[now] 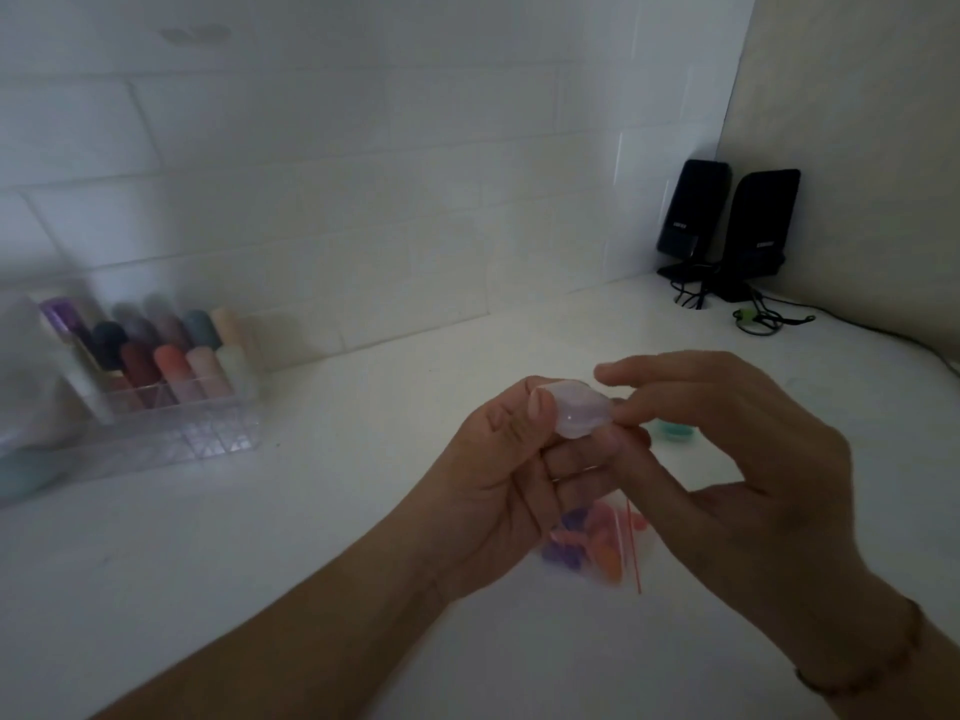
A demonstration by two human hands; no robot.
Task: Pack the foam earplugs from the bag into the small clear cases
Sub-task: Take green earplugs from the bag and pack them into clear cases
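Note:
A small clear case (pixel 577 411) is held up above the white counter between both hands. My left hand (pixel 506 475) grips it from the left with thumb on top. My right hand (pixel 727 459) pinches its right edge with thumb and forefinger. Whether the case is open or closed is too blurred to tell. Below the hands lies a clear zip bag (pixel 597 543) with a red seal strip, holding several orange, pink and purple foam earplugs. A teal object (pixel 670 432), partly hidden behind my right fingers, rests on the counter.
A clear plastic organiser (pixel 156 407) with several coloured tubes stands at the left by the tiled wall. Two black speakers (pixel 727 231) with trailing cables (pixel 763 319) occupy the back right corner.

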